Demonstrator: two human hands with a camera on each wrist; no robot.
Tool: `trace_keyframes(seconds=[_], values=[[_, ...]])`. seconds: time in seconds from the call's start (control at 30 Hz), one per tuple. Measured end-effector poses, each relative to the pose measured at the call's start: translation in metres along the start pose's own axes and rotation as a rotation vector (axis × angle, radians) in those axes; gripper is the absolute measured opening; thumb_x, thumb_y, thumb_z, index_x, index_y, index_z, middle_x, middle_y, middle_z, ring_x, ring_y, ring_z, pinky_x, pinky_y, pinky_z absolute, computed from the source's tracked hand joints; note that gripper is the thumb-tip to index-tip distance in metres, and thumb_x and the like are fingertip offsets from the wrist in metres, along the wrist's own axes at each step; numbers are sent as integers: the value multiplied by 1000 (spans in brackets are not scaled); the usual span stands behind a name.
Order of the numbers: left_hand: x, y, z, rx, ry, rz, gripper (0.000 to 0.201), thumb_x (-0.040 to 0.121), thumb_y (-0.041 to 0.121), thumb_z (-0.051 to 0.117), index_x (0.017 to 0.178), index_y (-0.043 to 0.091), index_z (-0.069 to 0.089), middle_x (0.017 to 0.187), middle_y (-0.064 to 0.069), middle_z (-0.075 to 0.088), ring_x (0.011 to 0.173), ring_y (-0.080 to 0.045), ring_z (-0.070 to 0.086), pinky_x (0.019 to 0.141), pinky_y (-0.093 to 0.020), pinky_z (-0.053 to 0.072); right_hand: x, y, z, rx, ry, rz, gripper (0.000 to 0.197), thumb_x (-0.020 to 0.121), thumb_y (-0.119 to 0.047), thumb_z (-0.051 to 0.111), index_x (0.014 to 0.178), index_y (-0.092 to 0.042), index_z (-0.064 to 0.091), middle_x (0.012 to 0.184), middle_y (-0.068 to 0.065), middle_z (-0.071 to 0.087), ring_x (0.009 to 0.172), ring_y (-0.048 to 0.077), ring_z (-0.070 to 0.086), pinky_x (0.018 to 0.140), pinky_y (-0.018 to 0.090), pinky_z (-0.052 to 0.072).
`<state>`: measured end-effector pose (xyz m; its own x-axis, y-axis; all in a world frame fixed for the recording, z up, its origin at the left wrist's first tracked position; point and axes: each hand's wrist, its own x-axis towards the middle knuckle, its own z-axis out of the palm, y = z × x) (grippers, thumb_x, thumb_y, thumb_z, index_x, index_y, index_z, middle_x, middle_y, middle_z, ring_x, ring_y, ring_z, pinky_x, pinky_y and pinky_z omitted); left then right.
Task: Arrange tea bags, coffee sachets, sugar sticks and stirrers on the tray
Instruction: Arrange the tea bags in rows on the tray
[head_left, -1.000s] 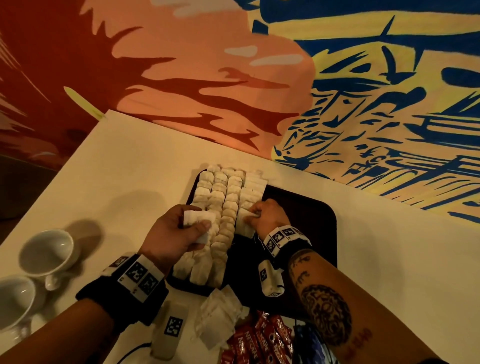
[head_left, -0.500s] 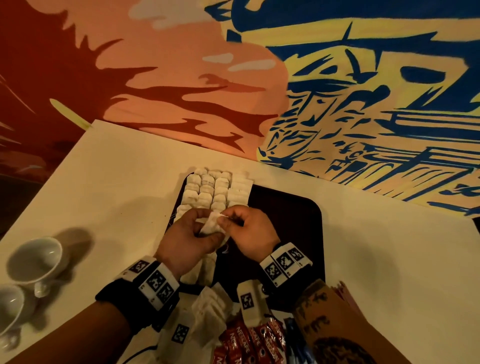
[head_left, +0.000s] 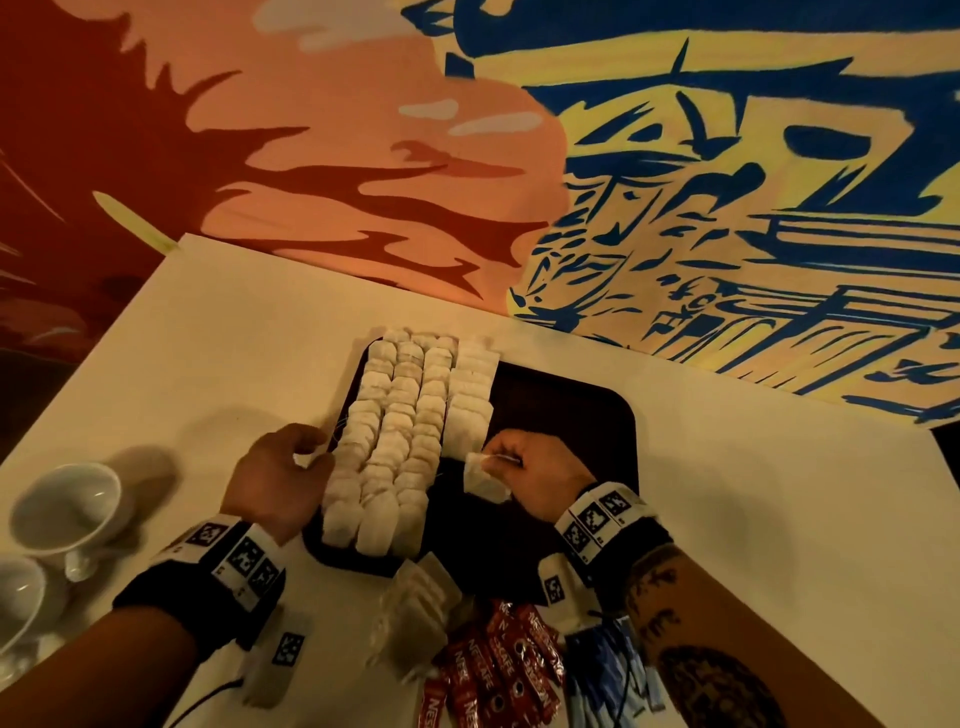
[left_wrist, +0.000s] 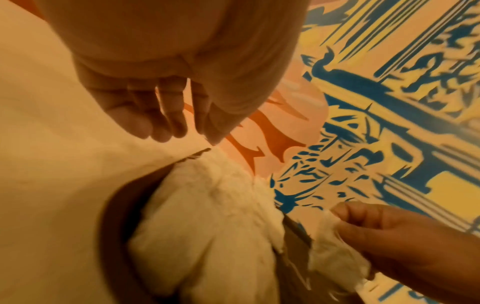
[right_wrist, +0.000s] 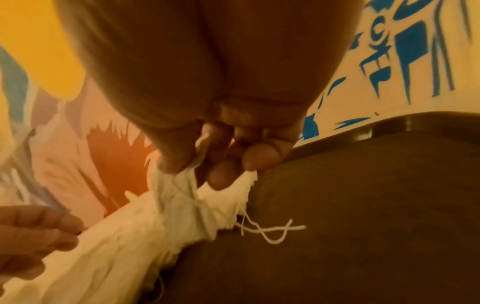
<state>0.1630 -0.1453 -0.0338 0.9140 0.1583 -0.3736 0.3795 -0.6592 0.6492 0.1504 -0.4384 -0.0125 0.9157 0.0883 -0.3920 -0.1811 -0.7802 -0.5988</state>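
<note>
At the far left of the pale table (head_left: 223, 332) sit two white ceramic cups (head_left: 65, 506), smooth and glossy, one tipped on its side. Next comes the left hand (head_left: 278, 480), hovering at the left edge of the dark rounded-corner tray (head_left: 566, 410); its fingers hang loosely curled and hold nothing. The tray's left part is already packed with three full columns of soft, papery tea bags (head_left: 400, 431), overlapping like shingles, plus a fourth column that reaches only partway toward the near edge. The right hand (head_left: 540, 480) pinches one more crinkled tea bag (head_left: 480, 480) between thumb and fingertips, just at the near end of that short column (its thin white string trails loose over the matte tray floor). So tea is well advanced, not finished: a loose heap of tea bags (head_left: 415, 613) waits off the tray's near edge, and right of it red glossy coffee sachets (head_left: 498, 670) and blue sachets (head_left: 605, 670), probably sugar, lie untouched. I can see no stirrers.
</note>
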Motion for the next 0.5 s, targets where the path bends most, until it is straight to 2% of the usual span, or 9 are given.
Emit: trace_keyframes(seconds=[0.07,0.13,0.17,0.23,0.33,0.43,0.5], values=[[5,-11,1,95,-61,-41,39,86,36,71,121,21,62,121,-4,66,106,-26,63,87,-33,45,4,3,9,-31,-151,1,12,94,-36,64,101,-28,69,95,-9,69,85,5,64,79,25,53],[7,-22,6,133,-151,-93,50,82,40,74,126,21,58,122,-4,67,111,-27,62,88,-33,46,10,3,20,-94,-252,20,15,92,-39,67,104,-30,70,99,-10,69,90,7,65,81,26,53],[8,-26,9,159,-185,-106,51,81,43,74,125,23,58,122,-3,68,111,-27,62,89,-33,46,14,3,24,-135,-256,24,16,91,-38,67,105,-30,70,100,-9,68,91,8,64,81,25,52],[9,-33,13,220,-218,-102,49,81,48,71,123,27,58,121,-2,68,109,-26,63,87,-32,47,25,3,29,-189,-188,21,15,91,-37,67,103,-28,70,101,-6,68,92,11,64,80,26,52],[9,-37,13,241,-219,-119,43,82,44,71,121,31,61,118,-3,69,104,-26,63,84,-31,47,44,1,31,-228,-73,29,16,92,-35,65,102,-24,71,104,-2,70,95,16,65,87,32,54],[8,-38,12,221,-211,-134,40,81,39,72,120,34,62,116,-2,69,103,-25,63,84,-29,47,61,3,29,-243,-27,76,19,91,-35,66,104,-24,72,107,-2,71,99,17,65,90,31,53],[7,-37,11,193,-205,-144,39,82,37,73,119,34,62,115,-1,69,97,-21,62,82,-27,46,69,4,28,-249,-10,97,18,90,-38,66,102,-25,72,105,-2,71,96,16,65,87,29,53]])
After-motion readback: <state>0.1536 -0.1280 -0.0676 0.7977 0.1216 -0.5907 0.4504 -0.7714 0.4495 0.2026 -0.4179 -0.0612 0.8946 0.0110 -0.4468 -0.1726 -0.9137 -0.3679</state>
